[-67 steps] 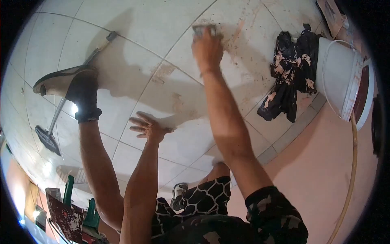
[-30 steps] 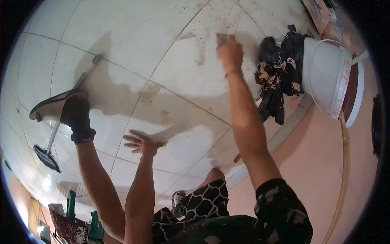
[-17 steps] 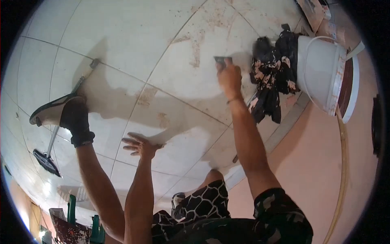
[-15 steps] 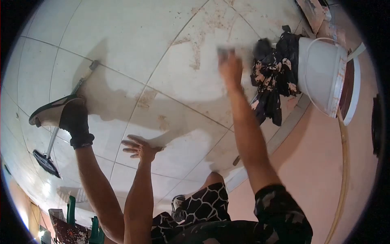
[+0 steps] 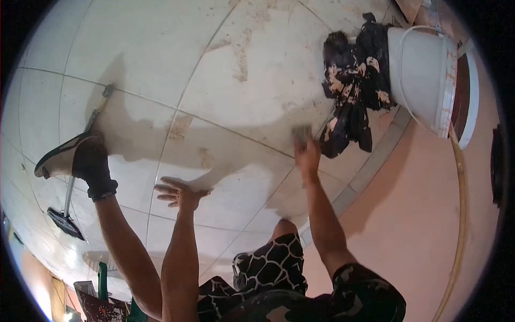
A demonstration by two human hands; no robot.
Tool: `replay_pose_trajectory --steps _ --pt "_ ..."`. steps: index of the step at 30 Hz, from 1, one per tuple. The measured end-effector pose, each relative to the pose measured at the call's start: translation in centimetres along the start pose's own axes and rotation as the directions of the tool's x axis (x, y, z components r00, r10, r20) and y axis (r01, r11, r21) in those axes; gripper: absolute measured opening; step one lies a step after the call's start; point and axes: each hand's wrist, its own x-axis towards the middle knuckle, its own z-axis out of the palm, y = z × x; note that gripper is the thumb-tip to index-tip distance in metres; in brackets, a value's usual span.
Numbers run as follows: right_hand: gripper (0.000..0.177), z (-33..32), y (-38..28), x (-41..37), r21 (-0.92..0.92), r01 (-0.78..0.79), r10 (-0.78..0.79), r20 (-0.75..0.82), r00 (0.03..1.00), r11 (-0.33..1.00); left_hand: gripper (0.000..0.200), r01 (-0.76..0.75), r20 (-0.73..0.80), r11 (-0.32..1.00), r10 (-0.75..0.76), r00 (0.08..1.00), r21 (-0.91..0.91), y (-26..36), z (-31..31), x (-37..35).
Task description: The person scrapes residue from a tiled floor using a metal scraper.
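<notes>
My left hand (image 5: 185, 194) is spread on the pale floor tiles (image 5: 214, 102), holding nothing, with its fingers apart. My right hand (image 5: 307, 158) is closed on a small flat grey-brown rectangular piece (image 5: 301, 132). That piece sticks out beyond the fingers over the floor, and motion blur hides its exact kind. Just right of it lies a crumpled black plastic sheet (image 5: 351, 129) spotted with peach-coloured paint. Brownish smears (image 5: 179, 127) mark the tiles between and beyond my hands.
A white bucket (image 5: 421, 75) with a wire handle stands at the right, against the black plastic. A long pole (image 5: 460, 204) leans by the peach wall (image 5: 397, 214). At the left, near my outstretched foot (image 5: 70, 155), lies a long-handled brush (image 5: 65, 222).
My right hand has drawn back toward my body with the grey-brown piece, over the tiles. My left hand stays planted. The whole view has shifted slightly.
</notes>
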Motion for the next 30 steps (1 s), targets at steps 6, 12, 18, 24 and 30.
replay_pose_trajectory --steps 6,12,18,24,30 --pt "0.044 -0.2 -4.3 12.3 -0.008 -0.073 0.073 0.030 0.997 0.997 0.151 -0.035 0.008 0.999 0.036 0.999 -0.016 0.4 -0.6 -0.7" --pt "0.040 -0.7 -2.3 8.4 0.023 -0.024 0.025 -0.084 0.996 0.999 0.153 0.003 -0.020 1.000 -0.003 1.000 -0.020 0.2 0.1 0.0" --pt "0.044 -0.9 -0.6 13.5 -0.100 0.131 -0.138 -0.063 0.988 0.986 0.151 -0.035 0.028 0.998 0.037 0.999 -0.047 0.7 -0.5 -0.7" --pt "0.040 -1.1 -4.8 22.0 -0.130 -0.088 0.097 0.071 0.993 0.988 0.151 -0.022 0.034 0.999 0.024 0.999 -0.041 0.6 -1.0 -1.0" --pt "0.046 -2.6 -5.4 18.6 -0.106 -0.019 0.030 0.102 0.994 0.994 0.150 -0.004 0.057 0.999 0.006 0.998 -0.036 0.5 -0.8 -0.5"
